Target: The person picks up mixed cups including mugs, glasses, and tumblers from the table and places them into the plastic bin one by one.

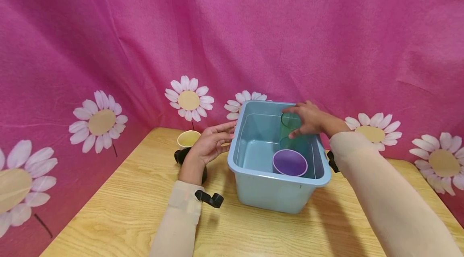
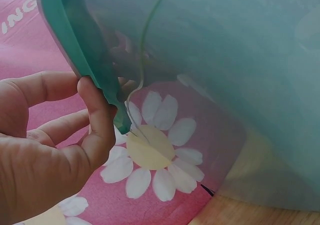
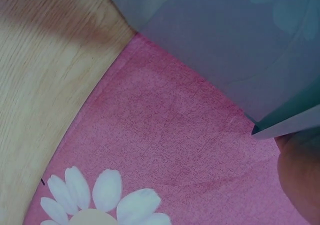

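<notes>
A light blue plastic tub [image 1: 268,192] stands on the wooden table, with a purple cup [image 1: 290,163] inside near its front. My right hand [image 1: 308,119] reaches over the tub's far right side and grips a translucent green cup [image 1: 286,128], thumb and fingers spread around it. At the tub's left rim, my left hand [image 1: 210,144] touches the outside with fingers fairly straight; the left wrist view shows the fingertips right at the rim [image 2: 75,40]. The right wrist view catches the tub's wall [image 3: 210,35] and part of the right hand [image 3: 300,175].
Behind the left hand stands a yellow cup [image 1: 188,138], partly hidden, with a black object [image 1: 181,154] next to it. A pink cloth [image 1: 290,39] printed with white daisies hangs behind and to the left of the wooden table [image 1: 119,208].
</notes>
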A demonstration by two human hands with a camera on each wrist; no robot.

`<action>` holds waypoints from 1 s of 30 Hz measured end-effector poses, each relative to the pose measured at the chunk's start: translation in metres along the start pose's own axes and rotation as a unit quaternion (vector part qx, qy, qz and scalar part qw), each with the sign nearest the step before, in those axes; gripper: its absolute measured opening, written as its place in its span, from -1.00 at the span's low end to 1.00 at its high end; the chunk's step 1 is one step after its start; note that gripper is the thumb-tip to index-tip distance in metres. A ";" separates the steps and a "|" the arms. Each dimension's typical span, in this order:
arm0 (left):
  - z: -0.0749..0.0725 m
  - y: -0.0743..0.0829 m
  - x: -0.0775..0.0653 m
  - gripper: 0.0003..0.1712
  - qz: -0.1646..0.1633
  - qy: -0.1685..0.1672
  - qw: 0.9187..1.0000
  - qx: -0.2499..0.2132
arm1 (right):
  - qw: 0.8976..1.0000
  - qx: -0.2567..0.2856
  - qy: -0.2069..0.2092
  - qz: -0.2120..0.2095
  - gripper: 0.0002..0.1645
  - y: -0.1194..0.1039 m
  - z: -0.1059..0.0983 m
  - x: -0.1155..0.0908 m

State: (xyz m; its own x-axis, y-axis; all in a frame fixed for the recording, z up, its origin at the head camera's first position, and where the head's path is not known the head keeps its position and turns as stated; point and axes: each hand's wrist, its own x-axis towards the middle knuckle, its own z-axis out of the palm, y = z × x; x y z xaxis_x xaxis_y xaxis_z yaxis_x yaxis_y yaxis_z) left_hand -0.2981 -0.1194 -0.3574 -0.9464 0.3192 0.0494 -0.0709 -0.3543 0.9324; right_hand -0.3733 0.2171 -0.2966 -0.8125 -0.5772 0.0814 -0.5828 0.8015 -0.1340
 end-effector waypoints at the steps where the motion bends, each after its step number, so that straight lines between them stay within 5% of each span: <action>1: 0.000 0.000 0.000 -0.40 0.000 0.000 1.000 0.000 | 1.000 0.001 -0.001 -0.001 0.03 0.000 0.000 0.000; 30: 0.000 0.000 0.000 -0.40 0.001 -0.003 1.000 -0.001 | 0.999 -0.022 -0.047 0.017 0.02 0.000 0.003 0.006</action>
State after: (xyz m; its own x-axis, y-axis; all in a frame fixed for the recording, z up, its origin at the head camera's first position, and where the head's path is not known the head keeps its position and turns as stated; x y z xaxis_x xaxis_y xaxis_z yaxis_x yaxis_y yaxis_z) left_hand -0.2983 -0.1191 -0.3572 -0.9446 0.3239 0.0533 -0.0695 -0.3560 0.9319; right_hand -0.3781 0.2134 -0.2992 -0.8286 -0.5595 -0.0157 -0.5561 0.8261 -0.0914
